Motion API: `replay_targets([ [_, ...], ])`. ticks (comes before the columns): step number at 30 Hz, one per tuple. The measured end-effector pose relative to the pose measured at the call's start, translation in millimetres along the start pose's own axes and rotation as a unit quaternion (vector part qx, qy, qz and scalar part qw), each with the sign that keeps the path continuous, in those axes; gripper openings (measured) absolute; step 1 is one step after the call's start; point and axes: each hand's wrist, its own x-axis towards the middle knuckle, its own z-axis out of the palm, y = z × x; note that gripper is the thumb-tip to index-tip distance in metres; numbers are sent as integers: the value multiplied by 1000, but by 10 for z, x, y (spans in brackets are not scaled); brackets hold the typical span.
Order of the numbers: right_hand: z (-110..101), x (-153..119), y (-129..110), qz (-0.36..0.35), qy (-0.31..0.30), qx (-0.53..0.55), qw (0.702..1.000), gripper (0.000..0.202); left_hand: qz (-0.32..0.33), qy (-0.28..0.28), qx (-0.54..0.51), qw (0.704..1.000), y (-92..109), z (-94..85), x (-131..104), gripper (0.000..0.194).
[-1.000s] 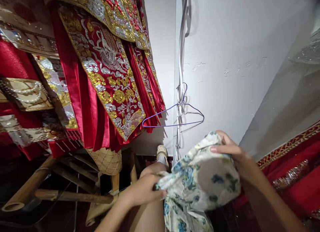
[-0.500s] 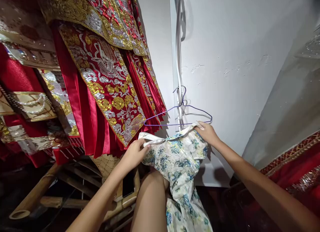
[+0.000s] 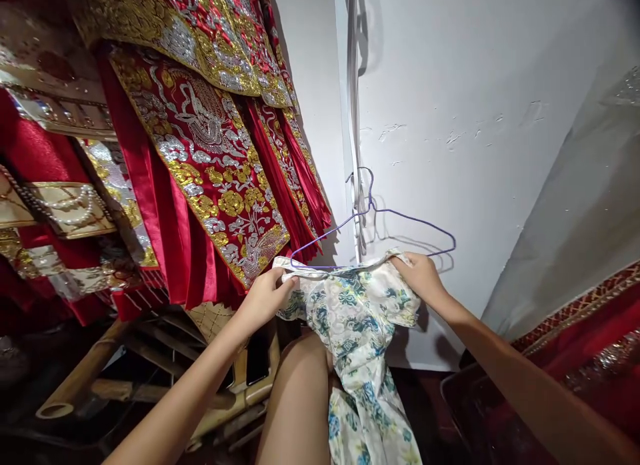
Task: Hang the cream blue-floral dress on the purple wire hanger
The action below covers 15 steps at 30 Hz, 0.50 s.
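A white floral dress (image 3: 357, 318) with blue and green print hangs down between my hands, its upper edge stretched sideways. My left hand (image 3: 267, 295) pinches the white band at the left end of that edge. On the other side, my right hand (image 3: 420, 275) grips the right end of the band, some fingertips hidden behind cloth. A thin purple wire hanger (image 3: 411, 217) hangs from the white strip on the wall. The hanger's lower left corner lies at the dress's top opening; part of its bottom bar is hidden by the dress. Its right corner is outside the cloth, above my right hand.
Red garments (image 3: 215, 151) with gold and silver embroidery hang at the left. Below them stands a bamboo frame (image 3: 75, 385) with a dark phone-like slab (image 3: 258, 361). My bare knee (image 3: 300, 378) is beside the dress. Another red garment (image 3: 595, 338) is at the right.
The hanger has swung and tilted, its right end moving rightward and its left corner down to the dress's top edge. Both hands keep hold of the dress, the right one shifting slightly right.
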Motion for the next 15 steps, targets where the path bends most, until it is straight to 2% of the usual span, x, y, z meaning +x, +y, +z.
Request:
replay_targets([
  [3,-251,-137,-88,9,40,-8,999,38,54,32,-19,998,141,-2,-11,29],
  [5,-351,-201,-180,19,42,-3,999,36,108,71,-35,991,274,-29,53,25],
  [7,-369,-271,-280,23,35,23,999,33,158,92,-56,982,411,-58,176,21],
  [10,-282,-431,-398,9,20,76,997,22,209,65,-118,969,574,-51,406,9],
  [12,-231,-553,-440,-18,12,105,994,14,235,57,-142,960,619,-9,529,16],
  [13,-233,-604,-451,-34,22,115,992,20,244,62,-137,958,619,13,571,21],
  [15,-319,-651,-453,-71,97,129,984,50,242,73,-111,961,585,38,615,23],
])
